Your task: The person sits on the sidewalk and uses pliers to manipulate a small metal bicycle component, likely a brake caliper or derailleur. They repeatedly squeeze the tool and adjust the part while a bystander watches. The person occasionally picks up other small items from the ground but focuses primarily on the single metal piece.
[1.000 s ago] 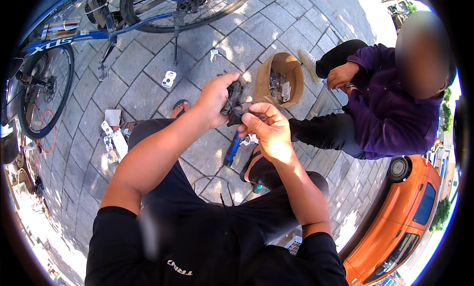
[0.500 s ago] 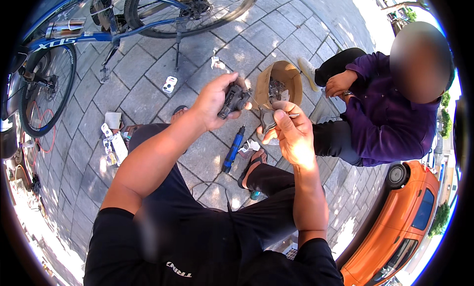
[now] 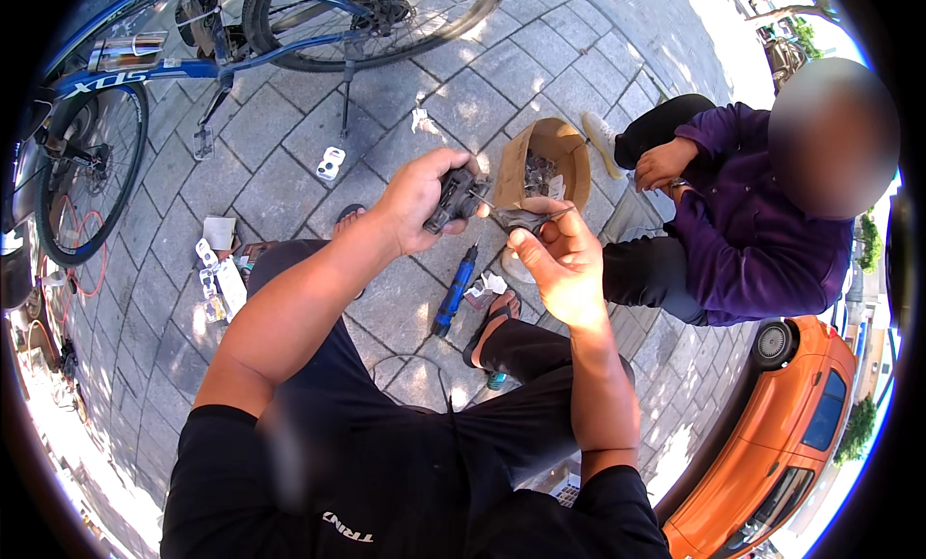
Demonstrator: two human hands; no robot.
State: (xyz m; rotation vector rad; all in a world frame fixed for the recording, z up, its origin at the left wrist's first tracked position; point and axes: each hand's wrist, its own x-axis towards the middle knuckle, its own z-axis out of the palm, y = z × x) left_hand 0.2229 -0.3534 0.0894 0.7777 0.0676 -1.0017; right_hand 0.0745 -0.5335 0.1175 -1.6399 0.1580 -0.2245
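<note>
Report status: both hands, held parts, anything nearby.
Left hand gripping dark blocky metallic part. Right hand pinching small grey metallic piece. Blue-and-black cylindrical tool on grey stone paving, untouched by either hand.

Photo desk: How many pieces in hand?

Me: Two: one dark part (image 3: 453, 202) in my left hand (image 3: 417, 204), one grey metal piece (image 3: 519, 219) in my right hand (image 3: 566, 266).

Photo desk: And around you?

Me: One blue bicycle (image 3: 178, 69), two wheels (image 3: 93, 173), far left; one blue tool (image 3: 455, 292); one cardboard box (image 3: 511, 168); at right, one other person (image 3: 762, 241), one orange car (image 3: 772, 448).
</note>
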